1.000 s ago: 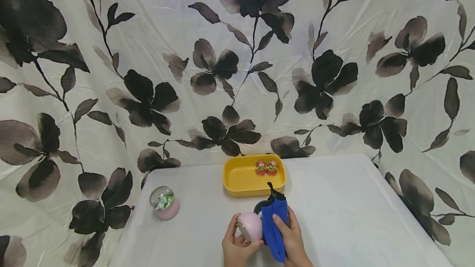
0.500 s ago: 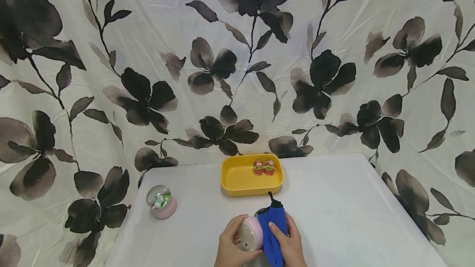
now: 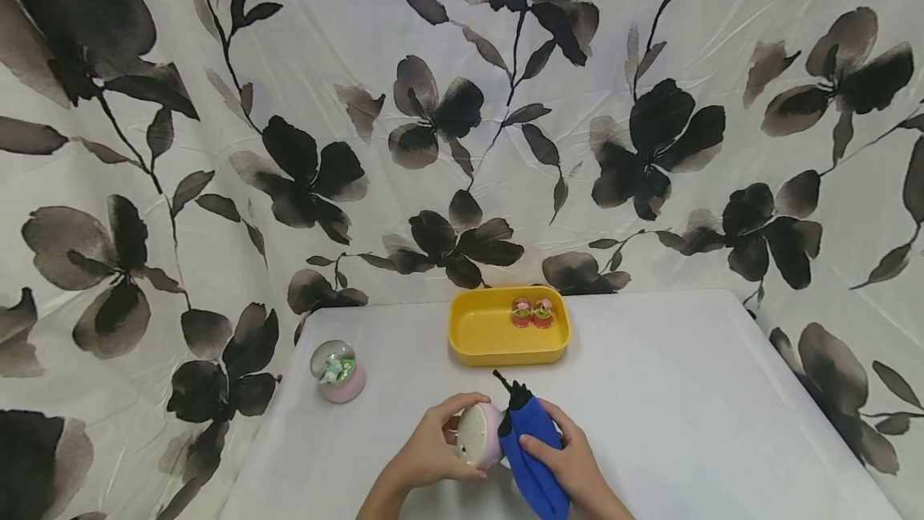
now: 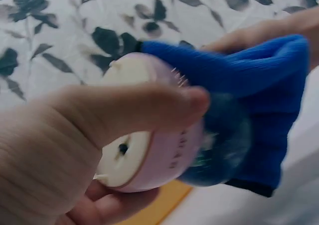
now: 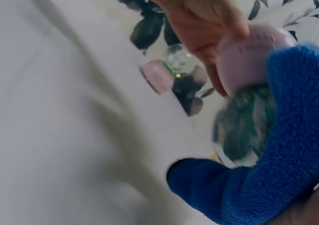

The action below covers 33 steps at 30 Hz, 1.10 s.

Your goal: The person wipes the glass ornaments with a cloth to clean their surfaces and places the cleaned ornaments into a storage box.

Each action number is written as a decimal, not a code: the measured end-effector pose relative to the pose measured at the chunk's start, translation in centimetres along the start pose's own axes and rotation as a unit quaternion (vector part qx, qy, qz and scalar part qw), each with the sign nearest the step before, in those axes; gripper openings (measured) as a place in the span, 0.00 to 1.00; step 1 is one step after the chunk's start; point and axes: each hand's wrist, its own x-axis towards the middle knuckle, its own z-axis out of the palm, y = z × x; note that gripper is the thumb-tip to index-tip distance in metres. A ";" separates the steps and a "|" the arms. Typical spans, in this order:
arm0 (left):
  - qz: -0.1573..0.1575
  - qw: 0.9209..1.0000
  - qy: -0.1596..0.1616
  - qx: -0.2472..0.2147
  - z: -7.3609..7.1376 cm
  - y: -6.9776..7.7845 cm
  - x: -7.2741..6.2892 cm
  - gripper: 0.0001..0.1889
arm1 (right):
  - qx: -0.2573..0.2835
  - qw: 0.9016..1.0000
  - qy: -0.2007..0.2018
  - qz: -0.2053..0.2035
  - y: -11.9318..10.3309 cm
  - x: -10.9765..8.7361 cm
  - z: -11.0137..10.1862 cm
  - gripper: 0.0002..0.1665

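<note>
My left hand [image 3: 431, 446] grips a snow globe by its pink base [image 3: 489, 438], tilted so the pale underside faces left. The clear dome [image 4: 222, 140] shows in the left wrist view, with green shapes blurred inside. In my right hand [image 3: 570, 460] is a bunched blue cloth [image 3: 532, 446] with black edging and a black loop on top. The cloth lies close around the dome's right side in both wrist views and hides part of it. Whether it presses on the glass everywhere I cannot tell.
A second snow globe [image 3: 338, 371] with a pink base stands at the table's left. At the back is a yellow tray [image 3: 480, 343] holding two small red ornaments [image 3: 532, 313]. A floral curtain [image 3: 462, 103] hangs behind the white table [image 3: 707, 408].
The globe has turned in my left hand, its underside now facing further left. My right hand has tilted the cloth, its loop now leaning left. The head view has shifted slightly.
</note>
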 end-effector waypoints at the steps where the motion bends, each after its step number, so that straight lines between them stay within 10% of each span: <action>1: 0.000 1.000 -0.016 -0.020 -0.4 -0.1 0.0 0.47 | -0.003 1.000 -0.021 -0.005 -0.1 0.0 -0.2 0.37; 8: 0.051 0.972 -0.094 -0.207 -1.2 -1.6 0.3 0.46 | 0.031 0.987 -0.151 -0.051 -0.6 0.7 -1.5 0.28; 16: 0.053 0.938 -0.068 -0.336 1.0 -4.5 0.6 0.40 | 0.111 0.977 -0.178 -0.027 0.2 0.9 -3.2 0.32; 27: -0.012 0.929 0.036 -0.367 3.3 -5.5 1.1 0.45 | 0.139 0.985 -0.095 0.041 0.8 0.7 -3.0 0.43; 33: -0.014 0.938 0.089 -0.335 4.2 -5.1 1.2 0.47 | 0.181 0.980 -0.067 0.049 1.3 0.5 -2.6 0.44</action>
